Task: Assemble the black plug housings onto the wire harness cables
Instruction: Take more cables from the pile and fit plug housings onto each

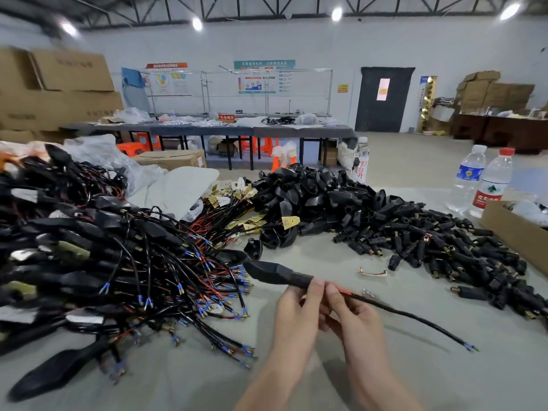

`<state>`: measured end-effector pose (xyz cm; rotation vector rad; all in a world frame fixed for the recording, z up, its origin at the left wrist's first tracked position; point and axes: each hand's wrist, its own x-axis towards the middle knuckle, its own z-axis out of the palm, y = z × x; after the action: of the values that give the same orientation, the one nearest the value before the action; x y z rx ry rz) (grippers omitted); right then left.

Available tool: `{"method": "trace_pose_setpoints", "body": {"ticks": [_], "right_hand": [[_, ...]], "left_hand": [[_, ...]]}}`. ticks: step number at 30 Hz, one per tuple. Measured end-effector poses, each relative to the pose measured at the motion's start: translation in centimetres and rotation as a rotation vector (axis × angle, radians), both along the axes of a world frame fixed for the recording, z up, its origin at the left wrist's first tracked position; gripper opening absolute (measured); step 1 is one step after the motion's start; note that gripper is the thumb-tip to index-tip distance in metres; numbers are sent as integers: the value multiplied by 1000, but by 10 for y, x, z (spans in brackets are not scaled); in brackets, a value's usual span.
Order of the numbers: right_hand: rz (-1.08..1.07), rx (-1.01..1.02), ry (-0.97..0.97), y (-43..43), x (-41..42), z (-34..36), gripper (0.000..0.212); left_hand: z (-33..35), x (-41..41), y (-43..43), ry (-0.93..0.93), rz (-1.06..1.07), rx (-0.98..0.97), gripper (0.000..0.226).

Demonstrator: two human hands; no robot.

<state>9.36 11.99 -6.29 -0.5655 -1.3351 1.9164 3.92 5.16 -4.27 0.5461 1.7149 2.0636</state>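
Pinching housing [275,272], left hand [296,304] hides where right hand's [353,312] cable [415,317] apparently enters.

Your left hand [296,312]: just below and right of plug housing [274,272], back of hand toward you, fingers curled up round housing's narrow tail, gripping it.

Your right hand [354,318]: directly right of housing's tail, fingertips pinching cable [400,312] where it leaves housing. Remaining fingers loosely curled beneath.

Fingertips of your two hands almost meet at housing's tail.

Your forearms: both bare, rising from below housing, left one steeper, converging toward it. Wrists roughly straight.
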Motion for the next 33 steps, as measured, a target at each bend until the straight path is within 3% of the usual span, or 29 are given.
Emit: {"method": "trace_pose_setpoints", "body": {"ticks": [6, 10, 15, 18, 22, 29, 31, 33], "right_hand": [[173, -53, 126, -64, -65, 58, 20], [350, -12, 89, -98, -104, 94, 15], [544, 158, -80, -118, -118, 108, 24], [640, 192, -103, -115, -110, 99, 20], [572, 121, -146, -92, -104, 83, 25], [349, 156, -295, -18, -114, 50, 24], [228, 312, -373, 7, -117, 35, 23], [87, 706, -540, 29, -118, 18, 26]], "left_hand": [[58, -71, -52, 156, 128, -19, 26], [103, -133, -89, 270, 242, -130, 27], [152, -221, -133, 144, 467, -70, 14], [161, -257, -161, 105, 581, -268, 42], [160, -249, -158, 371, 692, -539, 64], [126, -229, -76, 648, 423, -625, 65], [106, -237, -52, 689, 377, -726, 56], [83, -249, -32, 716, 339, -845, 48]]}}
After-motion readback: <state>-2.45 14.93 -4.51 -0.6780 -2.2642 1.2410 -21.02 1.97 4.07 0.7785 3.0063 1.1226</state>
